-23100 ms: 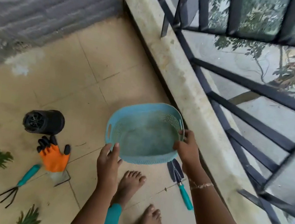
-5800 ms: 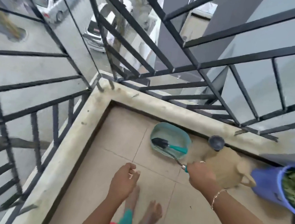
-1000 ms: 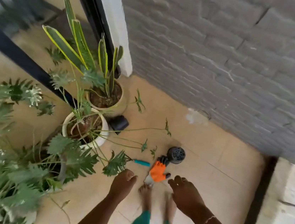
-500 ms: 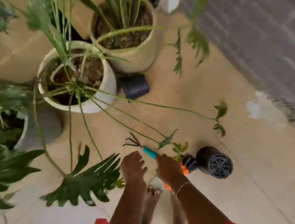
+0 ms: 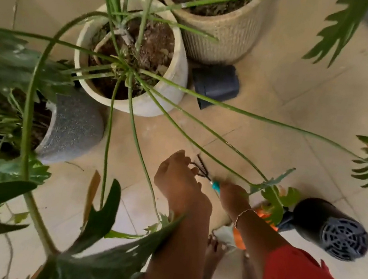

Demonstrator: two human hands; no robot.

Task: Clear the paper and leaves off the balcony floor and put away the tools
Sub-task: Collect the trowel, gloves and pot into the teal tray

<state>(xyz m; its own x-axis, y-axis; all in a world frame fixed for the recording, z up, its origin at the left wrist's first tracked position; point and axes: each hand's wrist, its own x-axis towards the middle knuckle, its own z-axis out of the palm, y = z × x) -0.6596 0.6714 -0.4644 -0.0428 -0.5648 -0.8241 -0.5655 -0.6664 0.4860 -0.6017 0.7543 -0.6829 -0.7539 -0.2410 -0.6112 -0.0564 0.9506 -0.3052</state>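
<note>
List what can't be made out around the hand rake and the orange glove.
- Hand rake handle: covered by the right hand; grip unclear.
- Orange glove: mostly behind the right forearm and a leaf.
- Left hand: blurred; contact with the prongs unclear.
- Black cylinder: blurred, unidentifiable.

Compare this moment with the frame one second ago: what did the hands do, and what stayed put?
Both hands came down to the floor. The right hand now covers the teal handle of the hand rake; whether it grips is unclear. The left hand is beside the prongs. The rake, orange glove, black cylinder and plant pots lie where they were.
</note>
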